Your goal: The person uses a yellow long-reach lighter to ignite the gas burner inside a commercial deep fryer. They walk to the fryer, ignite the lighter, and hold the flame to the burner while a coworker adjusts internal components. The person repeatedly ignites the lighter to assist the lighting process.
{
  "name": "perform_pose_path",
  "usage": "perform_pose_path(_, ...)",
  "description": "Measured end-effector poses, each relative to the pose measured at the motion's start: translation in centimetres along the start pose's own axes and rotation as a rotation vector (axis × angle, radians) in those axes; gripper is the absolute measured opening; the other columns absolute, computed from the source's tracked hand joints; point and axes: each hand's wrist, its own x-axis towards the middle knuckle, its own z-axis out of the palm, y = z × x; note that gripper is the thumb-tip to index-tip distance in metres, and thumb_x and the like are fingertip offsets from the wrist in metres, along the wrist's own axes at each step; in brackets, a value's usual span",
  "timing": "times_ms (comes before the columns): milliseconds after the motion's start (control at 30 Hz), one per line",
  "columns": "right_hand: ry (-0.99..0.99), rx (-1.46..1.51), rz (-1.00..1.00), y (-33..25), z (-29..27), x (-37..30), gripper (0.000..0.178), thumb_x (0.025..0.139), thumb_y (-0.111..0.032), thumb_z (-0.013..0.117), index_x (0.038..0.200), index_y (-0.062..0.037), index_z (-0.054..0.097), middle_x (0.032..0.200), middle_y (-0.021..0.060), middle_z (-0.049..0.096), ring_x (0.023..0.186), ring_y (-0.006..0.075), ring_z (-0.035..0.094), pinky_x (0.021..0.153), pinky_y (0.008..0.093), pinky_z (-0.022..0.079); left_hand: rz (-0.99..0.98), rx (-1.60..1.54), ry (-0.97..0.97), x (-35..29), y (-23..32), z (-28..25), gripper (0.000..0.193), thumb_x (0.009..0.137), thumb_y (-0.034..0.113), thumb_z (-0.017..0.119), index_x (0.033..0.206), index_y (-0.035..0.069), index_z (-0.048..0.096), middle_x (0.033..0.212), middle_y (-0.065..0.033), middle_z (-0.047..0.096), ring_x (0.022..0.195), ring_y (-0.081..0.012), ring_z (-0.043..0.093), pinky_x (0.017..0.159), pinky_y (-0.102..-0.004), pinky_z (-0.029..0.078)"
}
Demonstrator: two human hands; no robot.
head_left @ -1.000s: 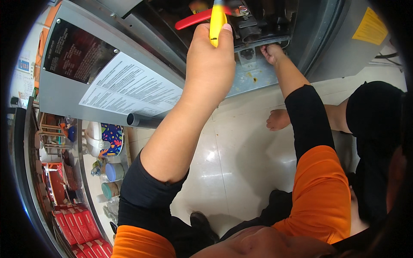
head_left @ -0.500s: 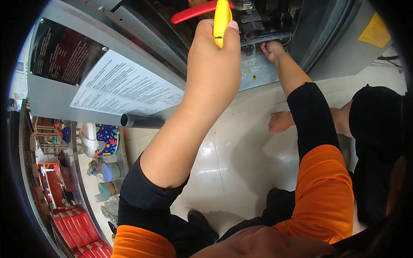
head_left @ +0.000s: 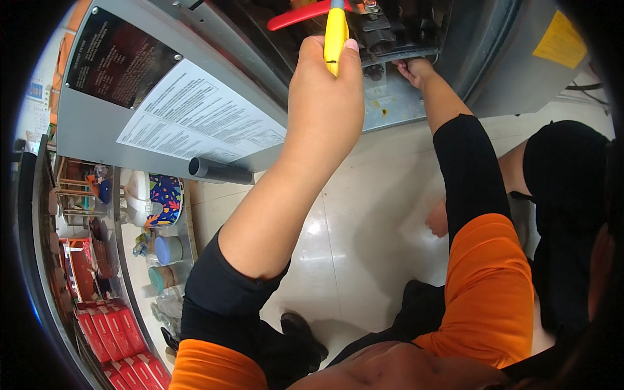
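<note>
My left hand (head_left: 328, 97) is closed around a yellow handle (head_left: 335, 45) with a grey end. The top of this tool runs out of view, so its exact kind cannot be told. Just behind it, a red lever (head_left: 299, 14) slants across the open grey metal cabinet. Lower and to the right, my right hand (head_left: 418, 71) reaches inside by a metal crossbar (head_left: 400, 56). Its fingers are loosely bent and slightly apart, and I see nothing held in them. Under that hand lies the cabinet's rust-spotted metal floor (head_left: 393, 107).
The cabinet door (head_left: 97, 140) stands swung out on the left, bearing a printed sheet (head_left: 201, 117) and a dark tube (head_left: 221, 170). Below it are shelves with jars (head_left: 168, 249) and red boxes (head_left: 114, 331). At right, a co-worker's hand (head_left: 438, 218) hangs beside my sleeve.
The view has shifted slightly, with the door lower and further right. My right hand's fingers have loosened a little. The co-worker's hand has moved down and right. My left hand keeps its hold.
</note>
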Motion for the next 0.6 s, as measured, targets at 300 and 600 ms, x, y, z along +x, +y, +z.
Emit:
perform_pose_path(300,-0.042,0.454,0.146,-0.8,-0.1,1.2,0.008,0.102,-0.009,0.056,0.103,-0.0041,0.063,0.088,0.0081,0.066,0.069,0.0126,0.061,0.055,0.0222,0.055,0.059,0.045,0.036,0.7,-0.9,-0.2,0.035,0.102,0.03,0.054,0.112,-0.003,0.051,0.085,-0.0184,0.063,0.075,-0.0283,0.063,0.07,-0.0412,0.049)
perform_pose_path(600,0.045,0.477,0.086,-0.5,1.0,1.3,0.01,0.099,-0.007,0.06,0.109,-0.0095,0.063,0.096,0.0057,0.066,0.079,0.0154,0.063,0.062,0.027,0.057,0.056,0.053,0.016,1.0,-0.7,0.2,0.034,0.101,0.03,0.055,0.11,-0.003,0.051,0.085,-0.0186,0.063,0.074,-0.029,0.062,0.07,-0.0416,0.049)
